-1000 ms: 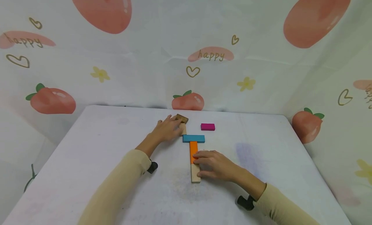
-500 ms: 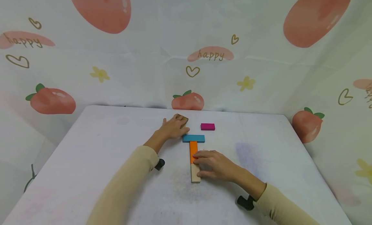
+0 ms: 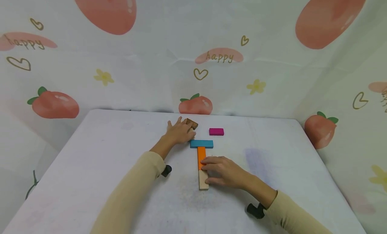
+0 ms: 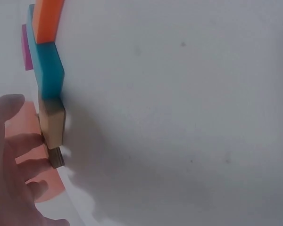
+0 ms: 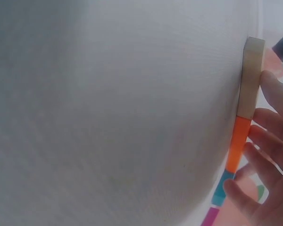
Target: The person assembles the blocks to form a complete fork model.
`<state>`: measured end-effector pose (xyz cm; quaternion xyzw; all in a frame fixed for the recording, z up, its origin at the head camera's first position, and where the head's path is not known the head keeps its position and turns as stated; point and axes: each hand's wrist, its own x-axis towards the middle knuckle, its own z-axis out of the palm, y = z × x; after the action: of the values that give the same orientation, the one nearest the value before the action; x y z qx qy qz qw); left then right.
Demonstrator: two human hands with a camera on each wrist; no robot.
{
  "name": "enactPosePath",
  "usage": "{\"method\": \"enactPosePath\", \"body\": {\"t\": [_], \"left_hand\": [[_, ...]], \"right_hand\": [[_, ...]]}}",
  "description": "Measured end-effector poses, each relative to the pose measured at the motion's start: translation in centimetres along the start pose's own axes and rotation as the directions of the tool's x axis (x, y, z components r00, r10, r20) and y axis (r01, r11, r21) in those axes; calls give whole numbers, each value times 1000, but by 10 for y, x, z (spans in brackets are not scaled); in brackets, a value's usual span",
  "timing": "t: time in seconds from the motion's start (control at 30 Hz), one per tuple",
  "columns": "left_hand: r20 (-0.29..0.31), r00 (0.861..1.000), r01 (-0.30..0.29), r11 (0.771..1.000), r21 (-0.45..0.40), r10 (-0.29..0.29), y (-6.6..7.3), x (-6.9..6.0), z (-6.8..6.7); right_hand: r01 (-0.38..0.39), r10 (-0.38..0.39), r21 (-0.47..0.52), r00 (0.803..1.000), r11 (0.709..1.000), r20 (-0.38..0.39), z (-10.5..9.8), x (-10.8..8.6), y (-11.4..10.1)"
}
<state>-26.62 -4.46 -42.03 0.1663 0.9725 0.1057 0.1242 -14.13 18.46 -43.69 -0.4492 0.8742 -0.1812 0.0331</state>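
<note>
In the head view, my left hand (image 3: pixel 179 131) lies over a plain wooden block, mostly hidden there but visible as a tan block (image 4: pixel 53 123) in the left wrist view. Its fingers reach the dark brown block (image 3: pixel 192 124) at the row's far end. A blue block (image 3: pixel 201 144) lies crosswise against the tan one. From its near side runs an orange block (image 3: pixel 201 156), then another plain wooden block (image 3: pixel 203 180), end to end. My right hand (image 3: pixel 223 172) rests along their right side, fingertips touching the orange and near wooden blocks, fingers loosely bent.
A magenta block (image 3: pixel 216 131) lies apart, right of the brown block. The white table (image 3: pixel 127 143) ends at a printed fabric backdrop (image 3: pixel 151 59). A black wrist camera (image 3: pixel 255 211) sits under the right sleeve, another (image 3: pixel 166 171) under the left.
My left hand has moved right and slightly forward over the far wooden block. The dark brown block has shifted a little to the right. The right hand stays in place.
</note>
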Motion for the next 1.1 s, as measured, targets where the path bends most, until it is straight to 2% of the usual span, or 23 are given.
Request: {"method": "enactPosePath", "body": {"t": [0.37,0.6,0.77,0.83,0.93,1.1], "left_hand": [[3,998,-62,994,-92,63,5,1,-1],[34,993,-110,991,-75,113,8,2,0],[61,982,-174,983,-65,178,9,-2,-1],[67,977,-200,978,-53,203,11,-4,-2],[49,971,-234,972,13,233,15,-6,0],[41,970,-242,963,119,239,28,-13,3]], "right_hand": [[-1,1,7,1000,1000,1,-1,1,-1],[-12,12,6,1000,1000,1,-2,1,-2],[-1,1,-2,1000,1000,-9,-1,1,-1],[6,-6,-5,1000,1000,-14,0,0,-1],[10,-10,-2,1000,1000,-18,0,0,-1],[9,-9,-1,1000,1000,-15,-1,-1,-1]]}}
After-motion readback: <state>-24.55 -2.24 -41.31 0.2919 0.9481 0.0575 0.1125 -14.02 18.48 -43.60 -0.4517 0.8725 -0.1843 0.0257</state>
